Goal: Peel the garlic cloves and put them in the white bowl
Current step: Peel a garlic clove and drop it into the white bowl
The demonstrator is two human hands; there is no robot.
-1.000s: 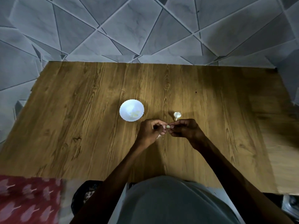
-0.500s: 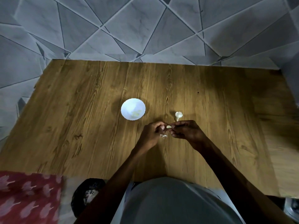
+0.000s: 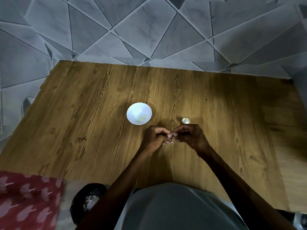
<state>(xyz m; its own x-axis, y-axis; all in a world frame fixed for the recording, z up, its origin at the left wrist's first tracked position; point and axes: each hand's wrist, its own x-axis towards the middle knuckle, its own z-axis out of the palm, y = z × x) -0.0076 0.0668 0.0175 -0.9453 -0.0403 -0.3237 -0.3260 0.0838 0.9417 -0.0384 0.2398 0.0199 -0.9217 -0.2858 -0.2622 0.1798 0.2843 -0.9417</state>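
Where the two hands meet above the wooden table [image 3: 83, 130], left hand [image 3: 154, 138] and right hand [image 3: 191, 136] pinch one small garlic clove [image 3: 174, 134] between narrowed fingertips. White bowl [image 3: 139, 116] sits just beyond the left hand, pale peeled pieces inside; a garlic piece [image 3: 185, 120] lies just beyond the right hand.

Bowl as my landmark on the worktop [image 3: 83, 130]

My left hand [image 3: 153, 138] sits near and right of the bowl [image 3: 139, 116], touching my right hand [image 3: 189, 136] further right; a garlic piece [image 3: 185, 120] lies just behind that hand, peel scraps [image 3: 167, 143] beneath both.
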